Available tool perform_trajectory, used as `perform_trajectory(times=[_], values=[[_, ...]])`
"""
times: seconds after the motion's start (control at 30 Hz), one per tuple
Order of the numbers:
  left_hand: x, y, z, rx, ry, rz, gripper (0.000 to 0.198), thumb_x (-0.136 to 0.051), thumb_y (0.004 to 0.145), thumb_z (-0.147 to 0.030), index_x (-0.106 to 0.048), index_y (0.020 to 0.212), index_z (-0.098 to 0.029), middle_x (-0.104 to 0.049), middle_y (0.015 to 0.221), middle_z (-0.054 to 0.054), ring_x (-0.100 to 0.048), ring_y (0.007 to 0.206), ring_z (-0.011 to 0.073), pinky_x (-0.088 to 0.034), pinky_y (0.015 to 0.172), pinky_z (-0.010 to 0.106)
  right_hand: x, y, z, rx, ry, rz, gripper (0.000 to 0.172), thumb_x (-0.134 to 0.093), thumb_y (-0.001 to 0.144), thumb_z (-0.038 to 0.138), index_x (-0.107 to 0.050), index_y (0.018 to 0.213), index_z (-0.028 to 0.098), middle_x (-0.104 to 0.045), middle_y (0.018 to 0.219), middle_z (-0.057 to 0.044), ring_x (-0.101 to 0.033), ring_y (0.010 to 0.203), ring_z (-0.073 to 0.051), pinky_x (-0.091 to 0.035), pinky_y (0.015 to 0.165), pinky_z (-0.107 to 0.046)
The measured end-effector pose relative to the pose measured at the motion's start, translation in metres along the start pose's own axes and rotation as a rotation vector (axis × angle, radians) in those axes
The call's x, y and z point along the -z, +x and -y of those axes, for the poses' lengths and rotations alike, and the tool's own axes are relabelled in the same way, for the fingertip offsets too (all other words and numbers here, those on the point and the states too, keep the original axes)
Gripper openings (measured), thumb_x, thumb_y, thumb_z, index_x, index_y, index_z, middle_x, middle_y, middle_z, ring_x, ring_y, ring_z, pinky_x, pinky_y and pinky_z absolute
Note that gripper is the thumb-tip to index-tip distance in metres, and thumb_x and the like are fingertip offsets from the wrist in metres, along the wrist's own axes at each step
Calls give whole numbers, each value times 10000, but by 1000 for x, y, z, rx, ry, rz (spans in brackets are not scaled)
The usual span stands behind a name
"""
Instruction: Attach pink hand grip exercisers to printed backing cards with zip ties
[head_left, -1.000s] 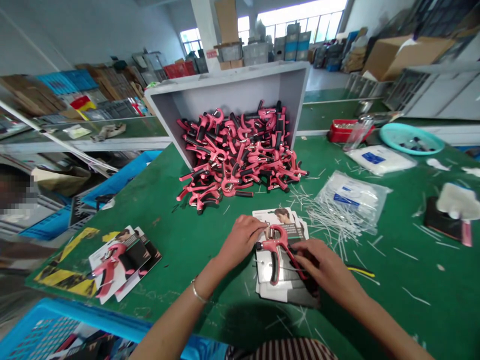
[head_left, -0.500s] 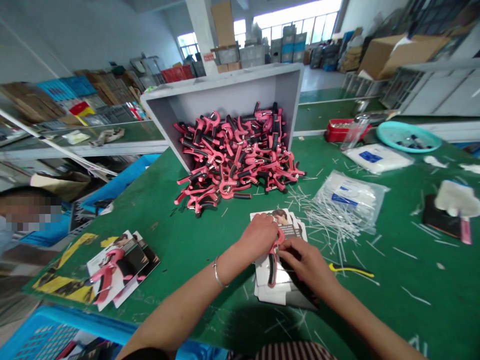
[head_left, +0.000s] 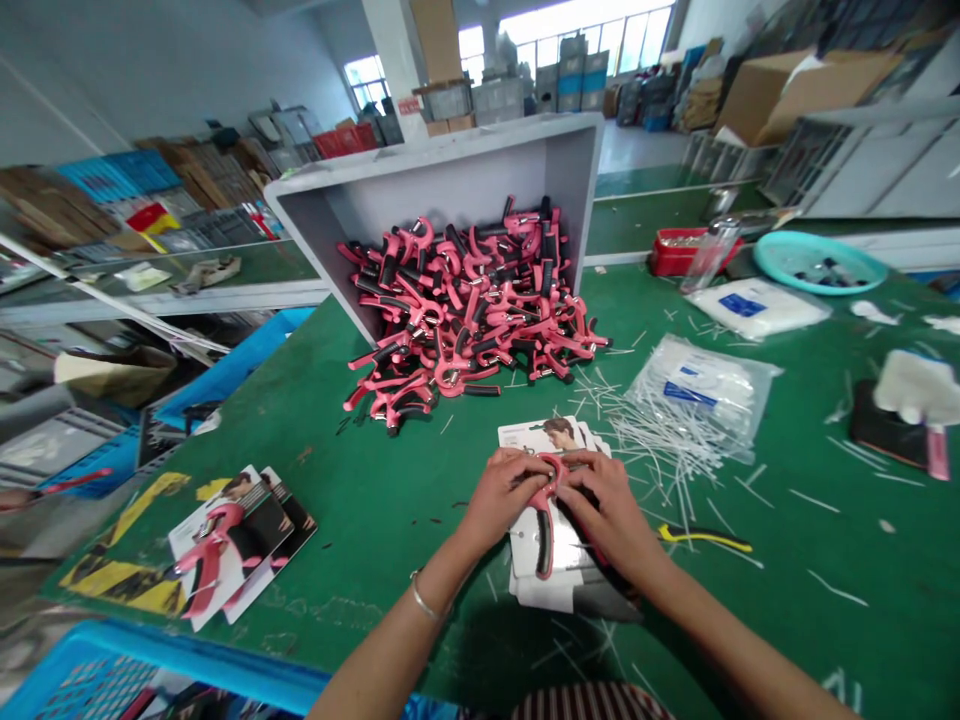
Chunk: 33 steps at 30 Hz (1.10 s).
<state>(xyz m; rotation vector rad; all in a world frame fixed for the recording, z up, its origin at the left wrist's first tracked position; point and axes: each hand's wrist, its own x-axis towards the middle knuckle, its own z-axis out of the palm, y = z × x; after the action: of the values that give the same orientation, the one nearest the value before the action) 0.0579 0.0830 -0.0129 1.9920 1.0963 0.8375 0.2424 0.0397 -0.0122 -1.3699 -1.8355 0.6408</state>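
Pink and black, the tool (head_left: 545,535) (curved on top) lies on cards (head_left: 525,437), held by left fingers (head_left: 525,463) and right fingers (head_left: 591,475).

A pink plastic hand exerciser with dark padded handles (head_left: 544,545) lies just right of centre in the lower half of the frame. Its pink curved head points toward the top of the frame; the left handle runs down with a slight bow, its dark pad plain to see, while the right handle is mostly hidden. Beneath it, flat on the green tabletop (head_left: 360,540), rests a loosely squared stack of white-and-black printed cards (head_left: 525,557). The top card bears a person's photo near its upper edge; lower cards peep out at upper right and along the bottom.
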Motion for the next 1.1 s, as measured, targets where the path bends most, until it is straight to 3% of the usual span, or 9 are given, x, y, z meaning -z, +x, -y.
perform_trajectory(times=[0.23, 0.67, 0.97, 1.1], values=[[-8, 0, 4, 61, -79, -79, 131, -610, 884, -225, -724, 946, -242, -720, 975, 17, -581, 1017, 198, -422, 966, 368, 2, 2, -1, 55, -56, 97, 134, -542, 937, 249, -668, 894, 240, -512, 1316, -60, -427, 1246, -269, -336, 1039, -463], [-10, -2, 3, 79, -127, -119, 98, -610, 879, -214, -706, 895, -227, -716, 950, 10, -583, 998, 189, -421, 960, 362, 3, 4, 2, 48, -49, 135, 167, -539, 935, 235, -668, 1039, 250, -492, 1336, -73, -411, 1253, -275, -337, 1068, -496], [-12, -3, 7, 39, -117, -138, 89, -638, 868, -229, -717, 907, -233, -729, 961, 20, -589, 1029, 200, -420, 981, 385, 4, 7, 5, 33, -58, 135, 146, -549, 922, 248, -684, 975, 245, -511, 1320, -77, -427, 1237, -283, -350, 1052, -506], [-7, -9, 6, -5, -115, -89, 81, -639, 872, -247, -713, 900, -230, -732, 964, 22, -583, 1053, 207, -401, 1004, 395, 0, 10, 5, -2, -39, 107, 135, -571, 906, 257, -670, 822, 222, -540, 1278, -73, -446, 1212, -280, -348, 1036, -495]])
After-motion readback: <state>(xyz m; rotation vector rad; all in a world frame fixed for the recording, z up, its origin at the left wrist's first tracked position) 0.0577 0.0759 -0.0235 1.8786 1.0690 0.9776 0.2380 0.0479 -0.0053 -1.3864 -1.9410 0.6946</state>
